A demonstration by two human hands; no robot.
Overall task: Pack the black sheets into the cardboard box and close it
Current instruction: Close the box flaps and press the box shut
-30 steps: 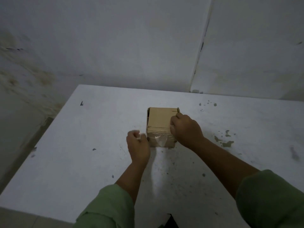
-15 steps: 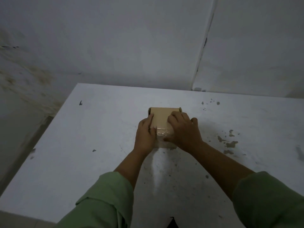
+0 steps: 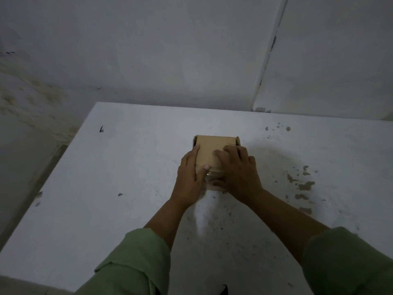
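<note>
A small brown cardboard box (image 3: 209, 147) stands in the middle of the white table (image 3: 127, 199), its top flaps folded down flat. Shiny clear tape covers its near face. My left hand (image 3: 189, 177) lies against the box's left side with the fingers stretched along it and the thumb pressing on the near top edge. My right hand (image 3: 238, 173) lies flat over the right half of the top, its thumb down at the near face. No black sheets show anywhere.
The table is scuffed, with brown chipped patches (image 3: 304, 184) to the right of the box. Grey walls (image 3: 170, 50) close off the back, and the table's left edge drops to the floor.
My left hand has gone from a loose fist beside the box's near left corner to lying against its left side. My right hand has slid from the right edge over the top.
</note>
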